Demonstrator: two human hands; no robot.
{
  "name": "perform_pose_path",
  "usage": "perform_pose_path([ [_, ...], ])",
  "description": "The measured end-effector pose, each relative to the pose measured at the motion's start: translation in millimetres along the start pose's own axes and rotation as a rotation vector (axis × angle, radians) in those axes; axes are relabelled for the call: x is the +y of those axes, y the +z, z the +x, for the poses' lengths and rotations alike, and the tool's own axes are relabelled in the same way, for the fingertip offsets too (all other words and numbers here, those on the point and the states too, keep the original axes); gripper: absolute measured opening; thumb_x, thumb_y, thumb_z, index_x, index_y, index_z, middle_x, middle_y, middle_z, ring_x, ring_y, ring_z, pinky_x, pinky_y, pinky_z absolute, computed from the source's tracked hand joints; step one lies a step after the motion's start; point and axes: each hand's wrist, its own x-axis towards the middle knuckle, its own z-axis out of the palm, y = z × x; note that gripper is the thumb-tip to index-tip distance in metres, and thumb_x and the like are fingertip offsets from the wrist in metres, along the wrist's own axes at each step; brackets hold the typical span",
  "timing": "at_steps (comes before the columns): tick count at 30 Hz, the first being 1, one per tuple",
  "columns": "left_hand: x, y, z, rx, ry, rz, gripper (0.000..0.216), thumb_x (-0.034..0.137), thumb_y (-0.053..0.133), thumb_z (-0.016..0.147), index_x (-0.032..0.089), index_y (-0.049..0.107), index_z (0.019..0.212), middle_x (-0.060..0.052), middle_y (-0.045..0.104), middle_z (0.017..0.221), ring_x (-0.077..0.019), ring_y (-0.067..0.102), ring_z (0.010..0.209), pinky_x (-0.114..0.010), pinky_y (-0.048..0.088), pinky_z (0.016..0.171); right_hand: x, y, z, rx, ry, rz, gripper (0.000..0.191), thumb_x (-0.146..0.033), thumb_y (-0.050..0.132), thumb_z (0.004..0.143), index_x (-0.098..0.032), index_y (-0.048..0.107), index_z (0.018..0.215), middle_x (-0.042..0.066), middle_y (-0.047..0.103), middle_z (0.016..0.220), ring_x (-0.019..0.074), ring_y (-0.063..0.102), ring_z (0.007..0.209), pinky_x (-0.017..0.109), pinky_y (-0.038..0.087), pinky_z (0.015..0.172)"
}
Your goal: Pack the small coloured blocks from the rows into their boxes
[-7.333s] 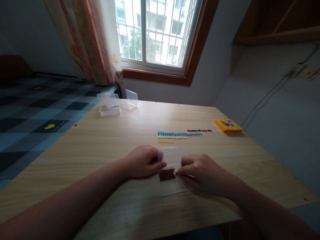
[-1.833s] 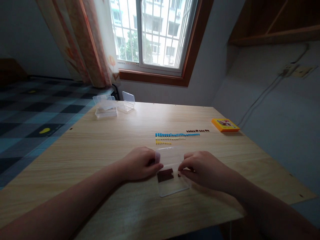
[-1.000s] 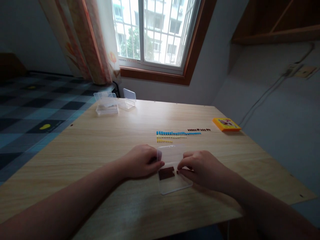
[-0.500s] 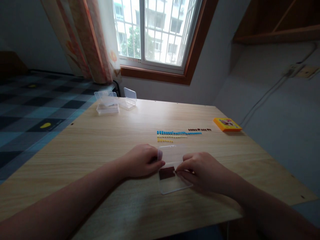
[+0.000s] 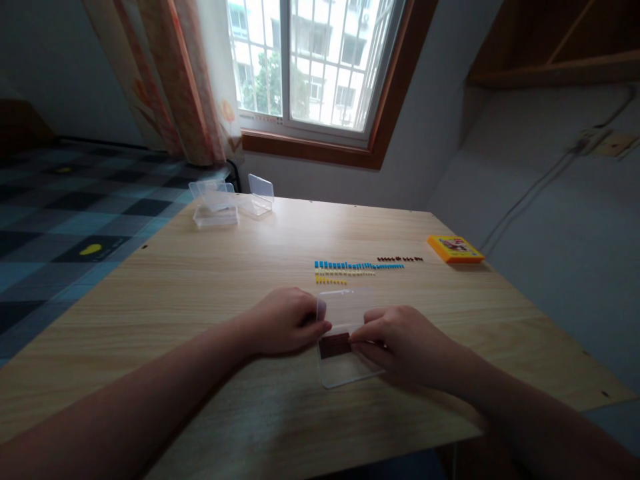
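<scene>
My left hand (image 5: 290,321) grips the left edge of an open clear plastic box (image 5: 345,380), thumb on the near side. Inside the box is a dark brown block (image 5: 334,345), seemingly made of small pieces set side by side. My right hand (image 5: 395,339) reaches over the box's right side, its thumb and forefinger pinched at the block's right end. What they pinch looks like a small dark brown piece, mostly covered by the fingertips. Just beyond the box lie rows of tiny pieces: yellow pieces (image 5: 330,281), pale pieces (image 5: 345,272), blue pieces (image 5: 345,265) and brown pieces (image 5: 400,259).
Open clear plastic boxes (image 5: 216,215) stand at the table's far left corner, with another clear box (image 5: 260,205) beside them. A yellow-orange box (image 5: 455,249) lies near the right edge of the wooden table (image 5: 165,287). A checked bed (image 5: 75,213) is on the left.
The right fingertips have shifted slightly left, and the small gap at the block's right end no longer shows. The left hand and box keep nearly the same place.
</scene>
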Motion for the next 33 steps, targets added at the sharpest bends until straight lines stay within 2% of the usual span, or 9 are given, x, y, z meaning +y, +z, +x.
perform_pose_path([
  [5, 1, -1, 0, 0.004, 0.001, 0.003, 0.029, 0.037, 0.056, 0.092, 0.019, 0.061, 0.070, 0.000, 0.060, 0.063, -0.0147, 0.052, 0.060, -0.026, 0.036, 0.059, 4, 2, -2, 0.054, -0.005, 0.025, 0.021, -0.020, 0.060, 0.095, -0.025, 0.080, 0.097, 0.000, 0.070, 0.080, 0.0105, 0.059, 0.065, 0.024, 0.035, 0.061],
  [9, 1, -1, 1, -0.009, -0.004, -0.012, 0.029, 0.036, 0.056, 0.092, 0.019, 0.060, 0.070, -0.001, 0.061, 0.064, -0.0146, 0.053, 0.060, -0.026, 0.036, 0.059, 6, -4, -4, 0.183, -0.030, 0.103, 0.020, -0.021, 0.060, 0.095, -0.023, 0.080, 0.095, 0.000, 0.069, 0.076, 0.0105, 0.058, 0.062, 0.025, 0.037, 0.060],
  [11, 0, -1, 1, -0.015, -0.005, -0.017, 0.029, 0.037, 0.055, 0.093, 0.019, 0.059, 0.070, -0.001, 0.062, 0.066, -0.0151, 0.054, 0.061, -0.027, 0.036, 0.060, 9, -10, -4, 0.344, -0.056, 0.115, 0.018, -0.023, 0.060, 0.094, -0.022, 0.078, 0.092, 0.000, 0.066, 0.071, 0.0124, 0.057, 0.062, 0.027, 0.040, 0.062],
  [14, -1, 0, 1, -0.023, -0.003, -0.012, 0.031, 0.038, 0.053, 0.094, 0.020, 0.057, 0.069, -0.002, 0.064, 0.067, -0.0161, 0.055, 0.063, -0.027, 0.037, 0.061, 23, -22, -1, 0.666, -0.053, 0.060, 0.018, -0.028, 0.061, 0.094, -0.022, 0.077, 0.088, 0.002, 0.065, 0.069, 0.0172, 0.058, 0.068, 0.033, 0.045, 0.071],
  [17, -1, -1, 2, -0.032, -0.004, -0.013, 0.033, 0.039, 0.050, 0.095, 0.020, 0.057, 0.069, -0.002, 0.063, 0.067, -0.0162, 0.056, 0.063, -0.028, 0.037, 0.062, 55, -33, 6, 0.948, 0.059, -0.022, 0.021, -0.035, 0.061, 0.094, -0.024, 0.077, 0.087, 0.004, 0.068, 0.075, 0.0220, 0.061, 0.079, 0.038, 0.047, 0.081],
  [20, -1, -2, 2, -0.035, -0.014, -0.020, 0.032, 0.040, 0.049, 0.095, 0.020, 0.058, 0.071, -0.002, 0.063, 0.067, -0.0161, 0.055, 0.063, -0.027, 0.037, 0.062, 99, -39, 14, 1.109, 0.214, -0.054, 0.024, -0.038, 0.059, 0.092, -0.021, 0.077, 0.086, 0.006, 0.071, 0.083, 0.0239, 0.062, 0.086, 0.040, 0.047, 0.088],
  [23, -1, -3, 2, -0.029, -0.009, -0.019, 0.033, 0.041, 0.049, 0.095, 0.020, 0.058, 0.072, -0.003, 0.063, 0.068, -0.0165, 0.056, 0.064, -0.027, 0.038, 0.063, 139, -38, 20, 1.146, 0.318, -0.056, 0.027, -0.036, 0.056, 0.091, -0.018, 0.076, 0.088, 0.009, 0.073, 0.089, 0.0242, 0.063, 0.089, 0.041, 0.046, 0.092],
  [26, -4, -2, 2, -0.041, -0.004, -0.011, 0.033, 0.041, 0.049, 0.095, 0.019, 0.058, 0.071, -0.003, 0.064, 0.069, -0.0170, 0.056, 0.065, -0.028, 0.038, 0.064, 164, -30, 25, 1.130, 0.369, -0.062, 0.027, -0.033, 0.055, 0.091, -0.016, 0.076, 0.090, 0.011, 0.074, 0.092, 0.0247, 0.063, 0.092, 0.041, 0.045, 0.095],
  [33, -3, -2, 3, -0.033, -0.029, -0.001, 0.034, 0.039, 0.050, 0.092, 0.019, 0.054, 0.064, -0.001, 0.059, 0.062, -0.0147, 0.052, 0.059, -0.027, 0.035, 0.061, 179, -10, 39, 1.055, 0.376, -0.088, 0.027, -0.023, 0.056, 0.089, -0.017, 0.080, 0.101, 0.010, 0.072, 0.098, 0.0246, 0.060, 0.101, 0.038, 0.042, 0.100],
])
